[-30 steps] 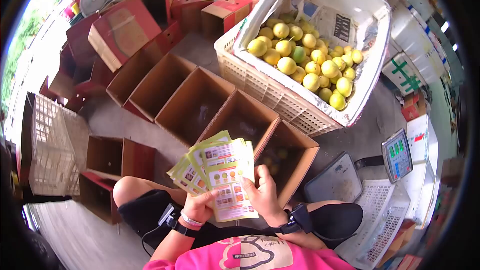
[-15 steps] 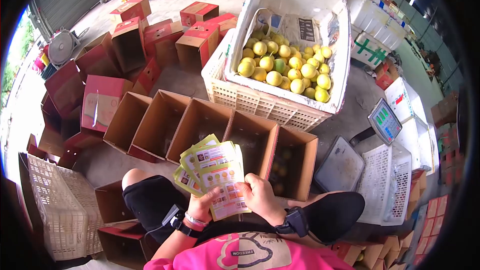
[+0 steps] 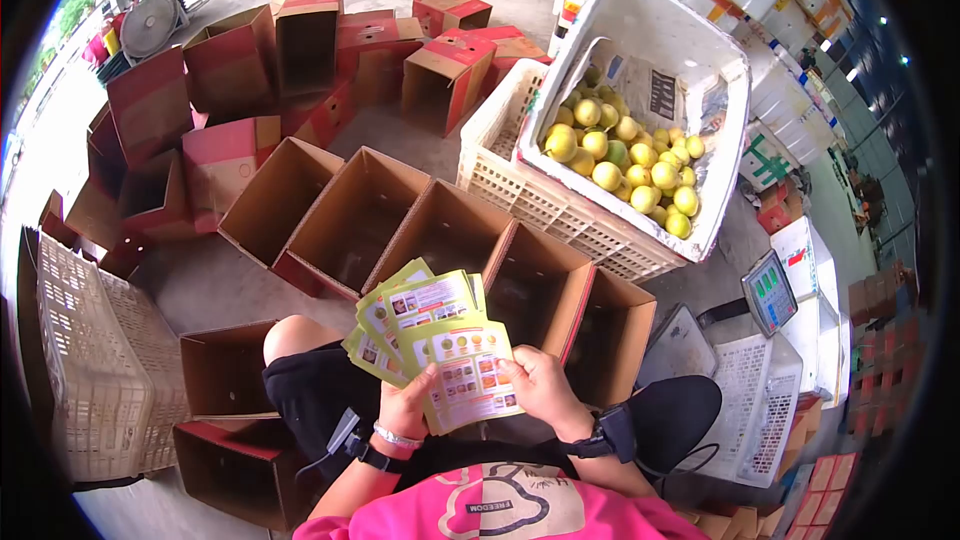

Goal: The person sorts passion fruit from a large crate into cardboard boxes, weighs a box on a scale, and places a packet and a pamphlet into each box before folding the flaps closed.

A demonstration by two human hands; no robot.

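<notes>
A fanned stack of printed leaflets (image 3: 430, 315) with green-yellow borders is spread above my lap. My left hand (image 3: 405, 406) grips its lower left side, thumb on top. At the right edge of the front leaflet, my right hand (image 3: 545, 390) pinches the paper between thumb and fingers. Just beyond the leaflets stands a row of open cardboard boxes (image 3: 440, 230), side by side. What lies at their bottoms is too dark to make out. Farther off, a white foam box (image 3: 735, 140) holds yellow-green round fruit (image 3: 640, 175) and rests on a cream plastic crate (image 3: 560, 210).
Red and brown boxes (image 3: 235, 60) lie jumbled at the back left. A perforated crate (image 3: 110, 370) stands at the far left. To the right are a scale with a lit display (image 3: 770, 290) and a white basket (image 3: 745, 390). Foam boxes are stacked behind.
The view has turned, shifting the foam box to the right. The front leaflet sits lower and shows more apart from the one behind it. Both hands still hold the leaflets.
</notes>
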